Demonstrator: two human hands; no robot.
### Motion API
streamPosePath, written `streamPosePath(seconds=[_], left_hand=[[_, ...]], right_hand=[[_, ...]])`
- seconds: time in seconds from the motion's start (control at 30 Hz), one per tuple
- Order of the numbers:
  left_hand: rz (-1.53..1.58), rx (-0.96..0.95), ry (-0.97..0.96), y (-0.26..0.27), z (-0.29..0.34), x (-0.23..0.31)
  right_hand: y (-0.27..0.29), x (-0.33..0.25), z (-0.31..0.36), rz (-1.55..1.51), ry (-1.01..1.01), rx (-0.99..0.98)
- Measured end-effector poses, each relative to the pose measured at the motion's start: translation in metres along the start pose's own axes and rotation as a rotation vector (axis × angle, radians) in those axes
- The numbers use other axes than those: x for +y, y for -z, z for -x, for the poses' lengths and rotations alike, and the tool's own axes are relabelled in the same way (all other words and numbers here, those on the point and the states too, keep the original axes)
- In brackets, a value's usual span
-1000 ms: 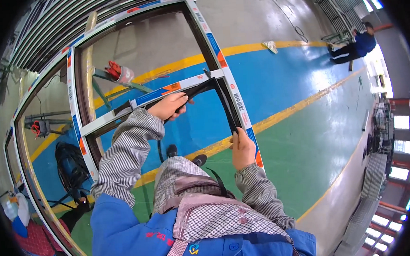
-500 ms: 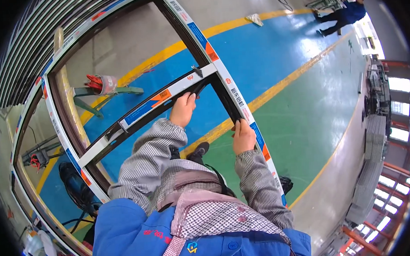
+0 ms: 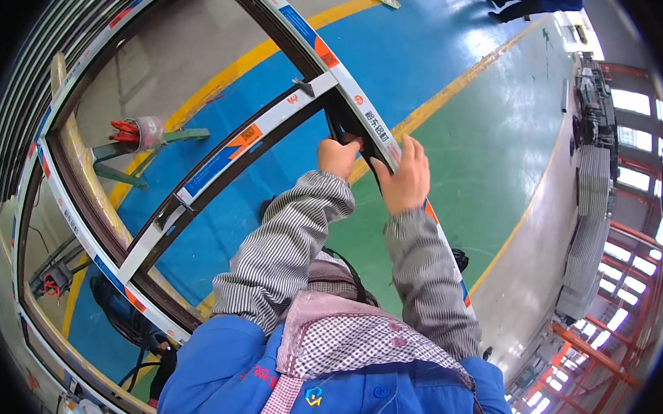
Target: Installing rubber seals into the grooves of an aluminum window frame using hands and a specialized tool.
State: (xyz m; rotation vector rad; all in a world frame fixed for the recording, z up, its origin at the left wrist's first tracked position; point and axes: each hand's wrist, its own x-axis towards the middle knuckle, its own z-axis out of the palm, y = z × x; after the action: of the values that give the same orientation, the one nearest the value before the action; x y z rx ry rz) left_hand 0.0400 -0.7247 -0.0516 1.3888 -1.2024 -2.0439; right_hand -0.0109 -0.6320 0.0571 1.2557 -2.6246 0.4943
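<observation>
While gripping the film-wrapped white window frame (image 3: 376,135), both hands, left hand (image 3: 338,158) and right hand (image 3: 404,180), are closing around its dark rubber gasket (image 3: 343,129).

White frame, blue and orange tape

The white window frame with dark inner edge (image 3: 357,106) carries blue and orange patches beside the hands; grey-and-white striped sleeves (image 3: 289,242) below them, blue-green floor with yellow lines (image 3: 491,141) beyond.

Bright, even daylight. Source: tall windows (image 3: 628,142) at the right rim, blown out to white. Soft sheen on the glossy painted floor (image 3: 491,126), strongest toward the windows. Shadows faint and diffuse. Heavy fisheye bending; straight edges curve toward the rim. Black vignette around the circle. Centre sharp, edges slightly smeared.
</observation>
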Motion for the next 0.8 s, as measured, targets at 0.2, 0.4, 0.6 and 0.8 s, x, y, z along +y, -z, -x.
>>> streamPosePath(seconds=[0.2, 0.4, 0.6, 0.8], left_hand=[[-0.211, 0.099, -0.009, -0.012, 0.003, -0.003], [0.011, 0.207, -0.119, -0.019, 0.006, -0.004], [0.003, 0.147, -0.077, -0.017, 0.009, -0.001], [-0.015, 0.107, -0.033, -0.014, 0.005, 0.002]], right_hand=[[-0.025, 0.018, 0.005, -0.045, -0.119, -0.26], [-0.036, 0.01, 0.003, 0.011, -0.064, -0.111], [-0.038, 0.019, 0.001, -0.086, -0.094, -0.125], [-0.04, 0.013, -0.001, -0.057, -0.098, -0.074]])
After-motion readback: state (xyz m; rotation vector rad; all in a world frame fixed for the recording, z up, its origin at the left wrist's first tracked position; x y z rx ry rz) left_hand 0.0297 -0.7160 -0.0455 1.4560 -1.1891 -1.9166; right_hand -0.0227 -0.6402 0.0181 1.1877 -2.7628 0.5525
